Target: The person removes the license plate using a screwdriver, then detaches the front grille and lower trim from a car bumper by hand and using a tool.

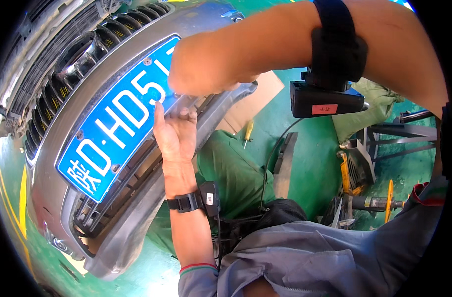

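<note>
A blue licence plate (118,123) with white characters lies across the grey car bumper (137,42). Screws show at its upper left, lower left and upper right. Over the plate's right end is my right hand (201,69), closed like a fist and slightly blurred. Its fingertips and whatever they grip are hidden. Just below it, my left hand (178,133) reaches up at the plate's lower edge, palm showing. The thumb is stretched over the plate, apart from the partly curled fingers. Nothing shows in that palm.
The dark grille (52,99) runs along the bumper's far side. On the green floor lie a yellow-handled screwdriver (249,129), a cardboard sheet (255,106) and a dark flat bar (285,163). A metal stand (399,136) and tools are at right. Black devices are strapped to both my arms.
</note>
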Available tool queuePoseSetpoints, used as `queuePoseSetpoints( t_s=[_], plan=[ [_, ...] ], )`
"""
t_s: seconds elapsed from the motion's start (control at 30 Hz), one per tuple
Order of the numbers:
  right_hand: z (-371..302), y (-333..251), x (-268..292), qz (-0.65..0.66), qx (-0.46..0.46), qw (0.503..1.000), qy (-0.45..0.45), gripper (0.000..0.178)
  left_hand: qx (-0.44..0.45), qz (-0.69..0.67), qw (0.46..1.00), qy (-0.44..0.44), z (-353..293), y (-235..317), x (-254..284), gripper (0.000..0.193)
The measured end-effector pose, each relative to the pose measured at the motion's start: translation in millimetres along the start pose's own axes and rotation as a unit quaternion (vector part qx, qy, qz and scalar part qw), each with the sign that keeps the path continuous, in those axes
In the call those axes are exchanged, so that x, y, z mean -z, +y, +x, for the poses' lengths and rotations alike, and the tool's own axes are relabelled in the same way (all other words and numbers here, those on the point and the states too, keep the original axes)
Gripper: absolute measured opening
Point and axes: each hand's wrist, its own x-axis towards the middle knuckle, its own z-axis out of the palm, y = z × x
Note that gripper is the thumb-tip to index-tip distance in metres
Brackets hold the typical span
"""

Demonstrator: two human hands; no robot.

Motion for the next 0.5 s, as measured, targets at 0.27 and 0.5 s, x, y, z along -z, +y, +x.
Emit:
queuePoseSetpoints(
  t_s=[0.27,0.5],
  plan=[
    [14,-26,46,-0.045,-0.043,0.978,-0.2,0.019,-0.001,-0.017,1.0,-0.013,4,-1,6,0.03],
    [5,-29,27,-0.051,-0.031,0.997,-0.048,0.019,0.005,-0.031,0.999,-0.038,2,0,-3,0.028]
  ],
)
